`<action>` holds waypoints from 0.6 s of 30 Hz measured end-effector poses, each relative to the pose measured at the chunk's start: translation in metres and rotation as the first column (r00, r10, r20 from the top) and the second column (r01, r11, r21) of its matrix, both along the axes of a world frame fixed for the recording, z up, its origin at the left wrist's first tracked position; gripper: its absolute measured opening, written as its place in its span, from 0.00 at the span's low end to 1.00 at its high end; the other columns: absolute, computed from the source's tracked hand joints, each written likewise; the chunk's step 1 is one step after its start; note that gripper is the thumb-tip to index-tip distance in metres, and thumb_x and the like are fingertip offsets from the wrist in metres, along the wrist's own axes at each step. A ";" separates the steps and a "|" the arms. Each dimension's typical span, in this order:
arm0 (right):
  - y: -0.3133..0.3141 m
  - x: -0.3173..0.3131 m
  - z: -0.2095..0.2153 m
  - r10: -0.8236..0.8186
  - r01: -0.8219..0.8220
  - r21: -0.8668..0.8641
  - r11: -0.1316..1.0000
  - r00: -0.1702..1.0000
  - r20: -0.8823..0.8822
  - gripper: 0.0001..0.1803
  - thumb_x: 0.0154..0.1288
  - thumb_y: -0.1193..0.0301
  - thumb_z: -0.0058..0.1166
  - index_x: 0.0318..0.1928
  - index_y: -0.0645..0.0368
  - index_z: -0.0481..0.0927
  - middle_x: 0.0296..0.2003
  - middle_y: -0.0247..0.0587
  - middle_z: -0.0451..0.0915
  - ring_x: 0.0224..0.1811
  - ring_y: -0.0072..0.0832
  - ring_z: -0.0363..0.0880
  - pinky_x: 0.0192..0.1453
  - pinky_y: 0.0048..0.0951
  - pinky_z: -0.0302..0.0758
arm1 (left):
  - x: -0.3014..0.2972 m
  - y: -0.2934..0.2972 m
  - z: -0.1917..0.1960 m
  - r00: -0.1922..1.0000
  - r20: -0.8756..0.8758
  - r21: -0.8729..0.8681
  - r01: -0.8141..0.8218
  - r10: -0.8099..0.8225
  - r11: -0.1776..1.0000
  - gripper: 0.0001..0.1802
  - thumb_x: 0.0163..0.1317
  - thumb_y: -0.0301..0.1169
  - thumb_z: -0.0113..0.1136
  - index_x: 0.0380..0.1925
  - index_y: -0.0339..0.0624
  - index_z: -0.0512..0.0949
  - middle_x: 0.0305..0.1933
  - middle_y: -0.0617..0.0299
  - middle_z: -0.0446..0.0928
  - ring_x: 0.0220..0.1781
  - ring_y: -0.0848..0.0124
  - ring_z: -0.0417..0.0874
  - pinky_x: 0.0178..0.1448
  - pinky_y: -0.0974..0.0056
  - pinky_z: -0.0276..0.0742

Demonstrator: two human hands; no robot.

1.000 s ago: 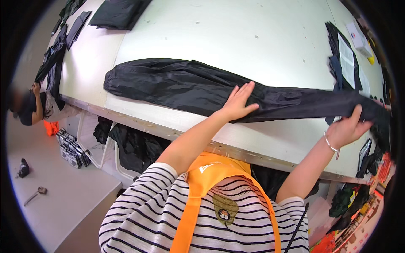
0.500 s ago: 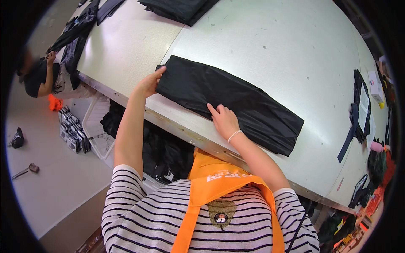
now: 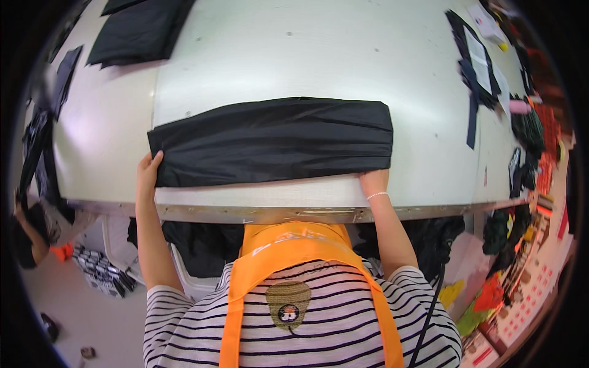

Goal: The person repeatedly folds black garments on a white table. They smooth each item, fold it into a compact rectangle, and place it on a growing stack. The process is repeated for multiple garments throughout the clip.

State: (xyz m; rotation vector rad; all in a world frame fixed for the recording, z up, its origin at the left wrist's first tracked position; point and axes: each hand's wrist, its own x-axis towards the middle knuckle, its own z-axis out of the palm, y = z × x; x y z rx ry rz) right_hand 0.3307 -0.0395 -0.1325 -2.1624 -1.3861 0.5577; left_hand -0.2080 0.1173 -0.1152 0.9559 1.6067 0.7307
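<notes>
A long folded piece of smooth black fabric [image 3: 276, 144], apparently a garment, lies flat on the table just in front of me. At its left end my left hand [image 3: 148, 168] pinches the near corner, thumb on top and the other fingers mostly hidden below. By the near right corner, my right hand [image 3: 374, 180] reaches in under the edge. Its fingers are covered by the fabric, so their grip does not show.
The pale table [image 3: 270, 70] has its metal front edge [image 3: 294, 214] close to my body. Stacked black fabric [image 3: 141, 34] sits far left. Dark pieces with paper [image 3: 478, 58] lie far right. Black fabric [image 3: 199, 242] fills a white bin below. Another person's arm [image 3: 34, 236] shows at left.
My right hand has gone from resting on the fabric's middle to its right end, under the edge. My left hand keeps the left end. The whole view has swung round to the right.
</notes>
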 end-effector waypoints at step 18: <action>-0.063 0.055 -0.006 -0.249 0.207 0.250 0.946 0.957 0.147 0.15 0.48 0.80 0.57 0.40 0.59 0.80 0.35 0.40 0.78 0.40 0.39 0.74 0.46 0.35 0.69 | 0.450 0.009 0.061 0.534 -0.666 0.426 0.846 -0.521 0.321 0.24 0.57 0.46 0.61 0.44 0.38 0.78 0.46 0.50 0.78 0.48 0.55 0.78 0.50 0.57 0.74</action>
